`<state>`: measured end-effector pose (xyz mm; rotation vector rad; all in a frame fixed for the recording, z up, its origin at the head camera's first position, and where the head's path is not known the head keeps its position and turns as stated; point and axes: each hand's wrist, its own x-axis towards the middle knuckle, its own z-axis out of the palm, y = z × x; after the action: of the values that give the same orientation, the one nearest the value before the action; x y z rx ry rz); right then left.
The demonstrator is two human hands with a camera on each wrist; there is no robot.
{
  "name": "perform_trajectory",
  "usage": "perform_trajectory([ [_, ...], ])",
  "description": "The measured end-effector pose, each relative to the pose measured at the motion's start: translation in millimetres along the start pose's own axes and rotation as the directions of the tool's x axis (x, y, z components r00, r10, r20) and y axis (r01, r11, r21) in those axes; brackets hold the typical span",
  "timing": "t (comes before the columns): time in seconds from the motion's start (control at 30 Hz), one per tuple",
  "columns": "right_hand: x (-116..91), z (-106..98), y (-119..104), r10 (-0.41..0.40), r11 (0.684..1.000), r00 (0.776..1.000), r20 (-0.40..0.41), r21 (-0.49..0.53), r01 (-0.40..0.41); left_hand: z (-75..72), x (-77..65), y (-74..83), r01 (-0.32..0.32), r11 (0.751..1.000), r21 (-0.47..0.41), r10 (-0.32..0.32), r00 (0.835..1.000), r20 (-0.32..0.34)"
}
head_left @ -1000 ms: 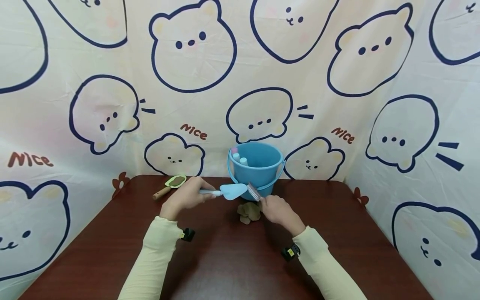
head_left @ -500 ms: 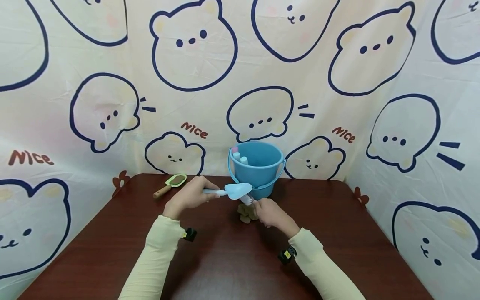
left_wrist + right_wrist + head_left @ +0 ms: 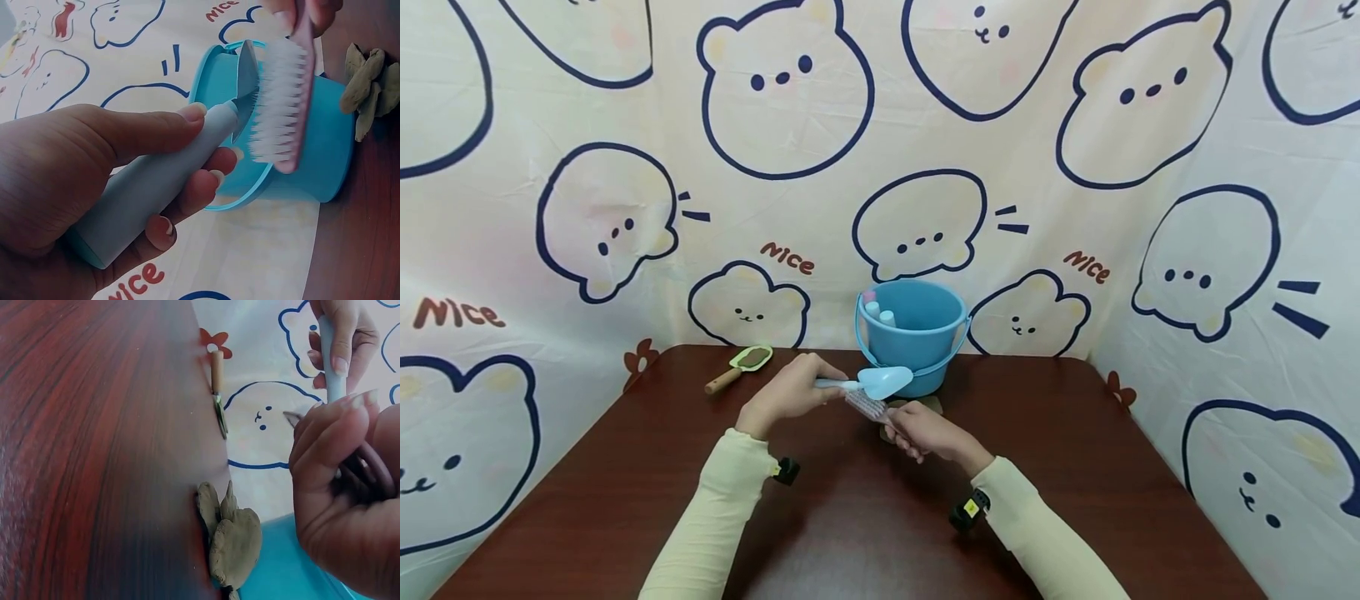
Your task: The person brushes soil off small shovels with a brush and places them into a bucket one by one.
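My left hand (image 3: 790, 387) grips the pale blue handle of a toy trowel (image 3: 886, 382), whose light blue blade points right. In my right hand (image 3: 928, 435) is a pink brush (image 3: 281, 106) with white bristles, held by its handle. Its bristles face the trowel near the neck, just below the blade in the head view; whether they touch I cannot tell. Both tools are held above the table in front of a blue bucket (image 3: 917, 343). Brownish lumps of clay (image 3: 234, 544) lie on the table behind my right hand, mostly hidden in the head view.
The bucket, with several pink and pale blue handle ends (image 3: 887, 318) showing inside, stands near the back edge. A green scoop (image 3: 751, 358) with a wooden handle (image 3: 723, 382) lies at back left. A patterned cloth (image 3: 1030, 250) hangs round the dark wooden table (image 3: 865, 533).
My right hand has moved left and a little nearer with the brush, from the blade's tip to the trowel's neck. My left hand and the trowel have shifted slightly right.
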<state>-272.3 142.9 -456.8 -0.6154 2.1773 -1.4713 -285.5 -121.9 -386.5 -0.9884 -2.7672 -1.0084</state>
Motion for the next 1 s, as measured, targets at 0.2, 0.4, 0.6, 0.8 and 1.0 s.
perform_trajectory([
  [0.2, -1.0, -2.9, -1.7, 0.005, 0.998, 1.000, 0.008, 0.054, -0.006, 0.7, -0.6, -0.2, 0.011, 1.000, -0.011, -0.011, 1.000, 0.004],
  [0.4, 0.5, -5.5, 0.7, 0.007, 0.997, 1.000, 0.010, 0.072, -0.008, -0.2, -1.4, -2.3, 0.011, 1.000, -0.015, -0.010, 1.000, 0.014],
  [0.6, 1.0, -7.2, 0.5, 0.027, 0.995, 1.000, 0.007, 0.093, -0.028, -3.1, -1.8, -2.0, 0.025, 0.999, -0.027, -0.025, 0.999, 0.027],
  [0.8, 0.3, -7.4, 0.2, 0.048, 0.990, 0.999, 0.010, 0.134, -0.049, -5.7, -2.7, -2.6, 0.047, 0.998, -0.041, -0.045, 0.998, 0.039],
  [1.0, 1.2, -9.2, 1.7, 0.061, 0.984, 0.998, 0.019, 0.167, -0.064, -6.5, -3.5, -4.7, 0.053, 0.998, -0.046, -0.051, 0.998, 0.037],
])
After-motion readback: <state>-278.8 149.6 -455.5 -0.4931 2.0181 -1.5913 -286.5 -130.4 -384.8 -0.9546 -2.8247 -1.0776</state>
